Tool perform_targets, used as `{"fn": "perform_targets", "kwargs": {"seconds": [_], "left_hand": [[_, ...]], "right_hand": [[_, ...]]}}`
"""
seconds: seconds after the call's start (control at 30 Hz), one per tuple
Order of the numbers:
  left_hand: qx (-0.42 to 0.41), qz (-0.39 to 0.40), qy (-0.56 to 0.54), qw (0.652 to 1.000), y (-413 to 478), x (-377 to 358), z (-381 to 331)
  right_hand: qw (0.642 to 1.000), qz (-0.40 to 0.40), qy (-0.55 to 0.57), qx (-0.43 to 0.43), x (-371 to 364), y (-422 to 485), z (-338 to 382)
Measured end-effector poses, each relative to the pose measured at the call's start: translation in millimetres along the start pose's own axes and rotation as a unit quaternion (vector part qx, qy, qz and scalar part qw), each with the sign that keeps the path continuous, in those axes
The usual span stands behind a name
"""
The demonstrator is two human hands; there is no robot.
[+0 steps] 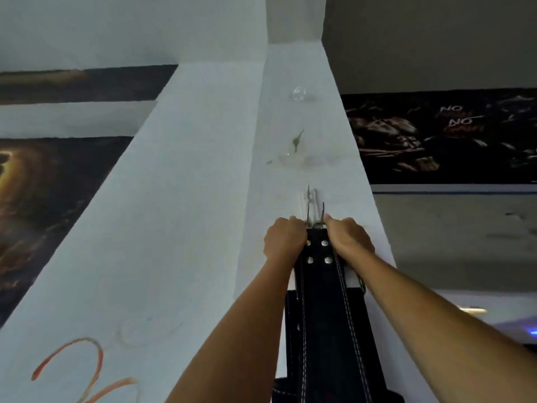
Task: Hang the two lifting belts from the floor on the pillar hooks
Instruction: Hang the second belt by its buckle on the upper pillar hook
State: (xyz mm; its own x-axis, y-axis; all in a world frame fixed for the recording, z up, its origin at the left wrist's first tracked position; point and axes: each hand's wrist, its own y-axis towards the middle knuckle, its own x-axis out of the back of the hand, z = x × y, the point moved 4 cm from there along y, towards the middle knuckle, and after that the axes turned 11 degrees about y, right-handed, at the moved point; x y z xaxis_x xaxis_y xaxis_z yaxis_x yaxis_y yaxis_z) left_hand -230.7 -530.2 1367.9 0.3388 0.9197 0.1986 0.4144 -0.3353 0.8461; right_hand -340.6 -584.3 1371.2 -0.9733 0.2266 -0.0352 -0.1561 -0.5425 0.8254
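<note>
**Belt held up at the pillar hook, both hands on the top end**

A black lifting belt [325, 315] is held flat against the white pillar [290, 175], hanging straight down between the two forearms. Its top end, the bit with four silver rivets, is pinched from both sides: the left hand [283, 238] is closed around the left edge and the right hand [350, 237] around the right edge, so the belt sits right between the knuckles. White stitching can be seen running down both edges of the strap.

The metal buckle [316, 223] at the very top is poking out just above the fingers, and it's right at the wire hook [311, 200] fixed on the pillar. Whether the buckle is actually caught on the hook can't be told from this angle, too small and partly hidden by the thumbs.

A second dark strap [290, 330] is seen behind the first one, lower down. Higher on the pillar a clear hook [297, 93] is stuck on, well above the hands. A dark poster [447, 135] is mounted on the wall to the right.
</note>
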Motion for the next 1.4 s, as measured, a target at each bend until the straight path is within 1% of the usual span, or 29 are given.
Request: {"fn": "perform_targets", "kwargs": {"seconds": [0.13, 0.2, 0.23, 0.27, 0.3, 0.33, 0.37, 0.4, 0.43, 0.5, 0.63, 0.8, 0.9, 0.97, 1.03, 1.07, 1.13, 1.2, 1.27, 1.33, 1.4], "left_hand": [[-0.026, 0.008, 0.024, 0.999, -7.2, -0.9, 1.8], [-0.048, -0.019, 0.003, 0.999, -19.7, -0.5, 2.4], [-0.064, -0.040, -0.014, 0.997, -23.3, -2.2, 6.0], [-0.073, -0.049, -0.048, 0.995, -26.2, -3.9, 11.2], [-0.087, -0.043, -0.061, 0.993, -27.1, -6.1, 15.6], [-0.089, -0.043, -0.094, 0.991, -29.6, -5.7, 20.2], [-0.090, -0.038, -0.122, 0.988, -31.0, -5.7, 22.7], [-0.086, -0.032, -0.153, 0.984, -31.4, -5.9, 24.7], [-0.077, -0.031, -0.180, 0.980, -29.9, -5.1, 26.6], [-0.040, -0.035, -0.229, 0.972, -29.3, -2.1, 27.3], [0.027, -0.027, -0.252, 0.967, -22.2, -0.6, 26.9], [0.060, -0.007, -0.252, 0.966, -18.1, -1.0, 20.9], [0.068, 0.002, -0.246, 0.967, -14.0, -1.1, 21.8], [0.069, 0.007, -0.240, 0.968, -14.2, 1.5, 24.4], [0.058, 0.027, -0.229, 0.971, -17.8, 4.8, 25.6], [0.043, 0.045, -0.226, 0.972, -20.8, 6.3, 25.4], [0.012, 0.066, -0.233, 0.970, -29.3, 9.9, 25.4], [-0.005, 0.066, -0.235, 0.970, -34.8, 12.9, 30.3], [-0.029, 0.052, -0.221, 0.973, -46.2, 18.3, 32.7], [-0.053, 0.047, -0.222, 0.972, -65.0, 23.3, 32.3], [-0.074, 0.058, -0.240, 0.966, -88.6, 26.8, 30.4]], "right_hand": [[1.000, 0.014, -0.020, 0.007, 3.1, -5.3, -5.4], [0.999, 0.012, -0.036, 0.030, 8.1, -14.4, -7.9], [0.999, 0.028, -0.017, 0.042, 9.0, -20.0, -11.1], [0.996, 0.058, 0.030, 0.057, 7.9, -24.6, -14.2], [0.987, 0.096, 0.111, 0.061, 5.2, -29.6, -17.0], [0.969, 0.136, 0.197, 0.052, 3.1, -35.7, -17.9], [0.951, 0.161, 0.260, 0.042, 2.3, -40.4, -17.4], [0.942, 0.170, 0.286, 0.042, 2.6, -42.5, -16.4], [0.942, 0.166, 0.287, 0.046, 3.4, -42.4, -15.2], [0.949, 0.151, 0.273, 0.041, 3.5, -39.2, -11.0], [0.971, 0.116, 0.211, 0.001, 0.8, -32.7, -5.3], [0.978, 0.052, 0.202, -0.026, -0.5, -23.5, -7.4], [0.974, 0.043, 0.217, -0.050, -1.2, -19.1, -5.4], [0.976, 0.043, 0.209, -0.048, -2.1, -19.1, -4.3], [0.983, 0.039, 0.175, -0.036, -1.1, -21.1, -4.2], [0.989, 0.039, 0.138, -0.025, 0.1, -23.7, -4.2], [0.998, 0.042, 0.039, 0.003, 3.1, -32.6, -3.2], [0.997, 0.046, -0.048, 0.033, 7.5, -47.1, -1.6], [0.993, 0.060, -0.076, 0.063, 11.2, -67.6, -0.7], [0.990, 0.081, -0.078, 0.085, 13.3, -88.6, -3.2], [0.989, 0.093, -0.078, 0.082, 17.4, -108.8, -7.9]]}}
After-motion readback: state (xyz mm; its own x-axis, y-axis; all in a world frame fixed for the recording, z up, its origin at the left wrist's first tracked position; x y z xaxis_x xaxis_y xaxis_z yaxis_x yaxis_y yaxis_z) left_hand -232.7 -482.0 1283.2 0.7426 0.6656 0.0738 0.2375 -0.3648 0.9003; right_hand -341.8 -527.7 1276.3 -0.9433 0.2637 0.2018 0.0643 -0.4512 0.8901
